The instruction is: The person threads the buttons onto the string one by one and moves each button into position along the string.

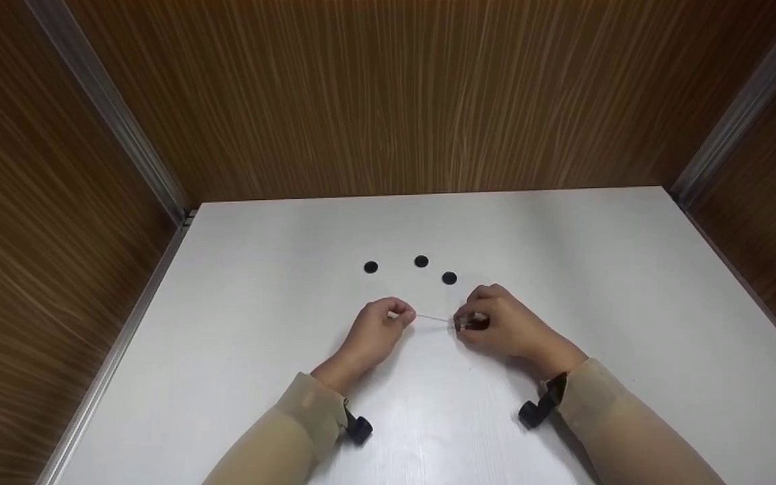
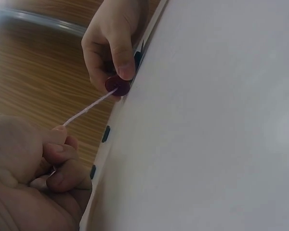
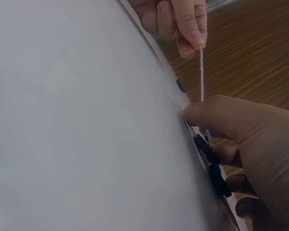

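2 hands meet on the white worktop (image 1: 240, 337): the left hand (image 1: 378, 330) pinches a pale thread (image 1: 434, 318), the right hand (image 1: 502, 323) grips a dark red button (image 2: 117, 85). 3 black buttons (image 1: 421, 261) lie just beyond them.

Colour-wise it's pretty simple: the table (image 1: 260, 337) is plain white with a faint grain, and the walls (image 1: 428, 101) round it are brown wood with streaky lighter lines, plus silvery metal strips (image 1: 112, 108) in the corners. Three black buttons (image 1: 421, 261) lie on the white. The button (image 2: 117, 85) in the fingers is a dark red, maroon-ish, and the thread (image 2: 89, 106) is a pale pinkish white. Sleeves (image 1: 307, 404) are beige, with black wrist straps (image 1: 358, 428).
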